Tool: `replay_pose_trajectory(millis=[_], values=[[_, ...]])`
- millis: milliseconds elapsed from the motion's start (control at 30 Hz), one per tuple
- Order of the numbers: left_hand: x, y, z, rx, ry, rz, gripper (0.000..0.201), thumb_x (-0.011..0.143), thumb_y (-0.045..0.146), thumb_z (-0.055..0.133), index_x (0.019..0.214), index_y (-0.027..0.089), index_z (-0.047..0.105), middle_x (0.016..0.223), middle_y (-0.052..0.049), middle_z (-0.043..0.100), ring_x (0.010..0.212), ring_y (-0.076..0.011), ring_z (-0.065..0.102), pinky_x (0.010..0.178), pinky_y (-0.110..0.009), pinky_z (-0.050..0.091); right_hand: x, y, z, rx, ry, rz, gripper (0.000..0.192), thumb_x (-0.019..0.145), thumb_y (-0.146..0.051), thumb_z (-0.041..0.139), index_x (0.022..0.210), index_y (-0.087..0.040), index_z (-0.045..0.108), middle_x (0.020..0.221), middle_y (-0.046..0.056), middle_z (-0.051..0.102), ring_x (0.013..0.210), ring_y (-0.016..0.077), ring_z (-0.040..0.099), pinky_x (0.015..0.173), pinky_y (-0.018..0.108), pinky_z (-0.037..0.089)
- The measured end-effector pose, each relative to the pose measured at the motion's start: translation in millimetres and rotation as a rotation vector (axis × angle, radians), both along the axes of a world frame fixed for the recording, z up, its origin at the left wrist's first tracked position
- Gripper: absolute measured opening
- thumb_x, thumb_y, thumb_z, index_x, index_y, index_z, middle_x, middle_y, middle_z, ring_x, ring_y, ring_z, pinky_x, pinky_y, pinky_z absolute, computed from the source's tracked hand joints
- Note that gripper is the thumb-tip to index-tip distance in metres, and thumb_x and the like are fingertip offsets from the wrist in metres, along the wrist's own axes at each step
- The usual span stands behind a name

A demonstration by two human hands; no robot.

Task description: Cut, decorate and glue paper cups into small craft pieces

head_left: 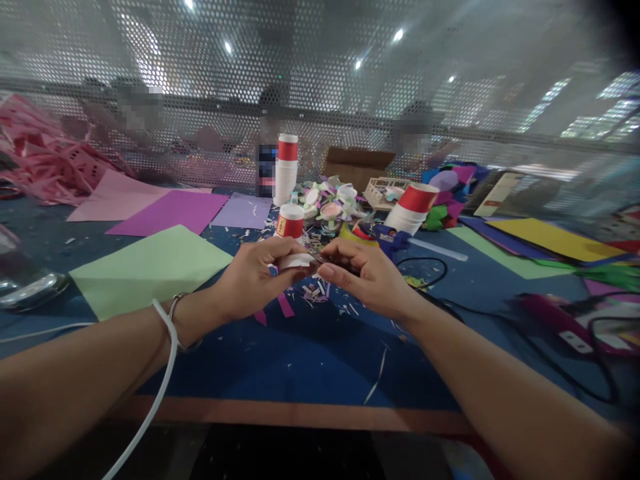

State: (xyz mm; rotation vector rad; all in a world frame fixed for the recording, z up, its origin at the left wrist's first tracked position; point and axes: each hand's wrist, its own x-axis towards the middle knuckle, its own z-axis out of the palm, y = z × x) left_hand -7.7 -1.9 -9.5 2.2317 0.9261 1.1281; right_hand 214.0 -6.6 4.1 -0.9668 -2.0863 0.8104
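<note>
Over the middle of the table my two hands meet, their fingertips almost touching. Closed in a pinch, my left hand (267,273) grips a small white paper piece (296,261), which looks like part of a paper cup. My right hand (360,270) is wrapped round what looks like a pair of scissors (317,255); their metal tip shows at the paper's edge and the rest is mostly hidden by my fingers. Right behind my left hand stands a red and white paper cup (291,222). Paper scraps (316,291) lie below and around both hands.
Behind are a cup stack (287,170), a pile of small paper pieces (330,203) and a tilted cup stack (413,208). A blue glue gun (391,239) lies beside my right hand, near black cable (493,317). Green paper (150,270) lies left, a purple power strip (560,323) right.
</note>
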Motion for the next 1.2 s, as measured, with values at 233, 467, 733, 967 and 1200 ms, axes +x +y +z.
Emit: replay_pose_trajectory(millis=[233,467,733,967,1200], values=[[1.6,2.1,-1.8,-0.055,-0.14,0.009,0.016,0.086,0.031,0.071,0.091,0.016,0.075,0.085,-0.005,0.074,0.074,-0.0138,0.061,0.065,-0.026,0.046,1.0,-5.7,-1.6,0.17,-0.116,-0.09,0.031,0.095,-0.049,0.062,0.097,-0.018,0.064,0.074,-0.002,0.054,0.058,0.0092,0.044,0.052,0.025,0.033],[0.9,1.6,1.0,-0.132,-0.147,-0.066,0.014,0.085,0.028,0.071,0.092,0.017,0.076,0.086,-0.004,0.075,0.075,-0.0138,0.063,0.07,-0.026,0.051,0.9,-7.9,-1.5,0.228,-0.142,-0.079,0.029,0.094,-0.047,0.063,0.093,-0.018,0.062,0.07,-0.003,0.052,0.056,0.0085,0.042,0.053,0.024,0.034],[-1.3,3.0,-1.2,-0.261,-0.191,-0.154,0.019,0.085,0.033,0.072,0.084,0.015,0.074,0.083,-0.006,0.073,0.077,-0.0165,0.065,0.073,-0.029,0.053,-0.4,-12.5,0.5,0.251,-0.133,-0.059,0.026,0.094,-0.043,0.065,0.087,-0.018,0.06,0.064,-0.005,0.046,0.051,0.0076,0.039,0.049,0.023,0.031],[-1.3,2.8,-0.5,-0.298,-0.208,-0.175,0.019,0.084,0.032,0.073,0.085,0.013,0.074,0.081,-0.005,0.072,0.073,-0.0149,0.064,0.068,-0.027,0.052,-1.3,-14.8,1.4,0.321,-0.156,-0.067,0.028,0.095,-0.042,0.063,0.08,-0.019,0.056,0.061,-0.005,0.045,0.05,0.0074,0.037,0.05,0.023,0.029],[-2.9,8.4,-3.4,-0.368,-0.197,-0.199,0.018,0.085,0.031,0.072,0.087,0.013,0.074,0.083,-0.005,0.073,0.072,-0.0141,0.064,0.068,-0.027,0.052,-3.6,-12.2,0.4,0.256,-0.198,-0.091,0.034,0.097,-0.048,0.057,0.078,-0.02,0.056,0.058,-0.006,0.043,0.049,0.008,0.035,0.05,0.024,0.028]])
